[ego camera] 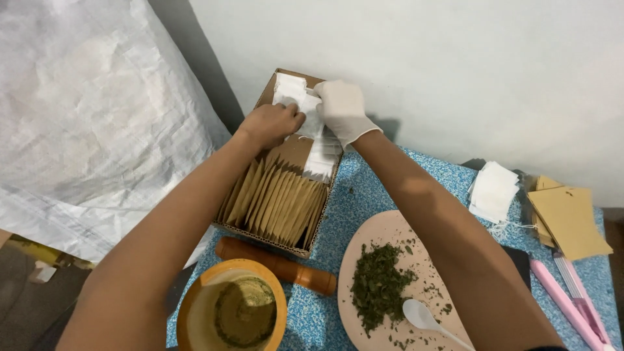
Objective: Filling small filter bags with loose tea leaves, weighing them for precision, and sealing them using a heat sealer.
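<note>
An open cardboard box stands at the back of the table against the wall. It holds a row of upright brown paper envelopes in front and white filter bags behind. My bare left hand and my white-gloved right hand meet over the box's far end, both pinching a white filter bag above the stack.
A pink plate with chopped dried green leaves and a white spoon sits in front right. An orange bowl of green powder and a wooden pestle lie near. White bags, brown envelopes, a pink tool are at right. A large white sack fills the left.
</note>
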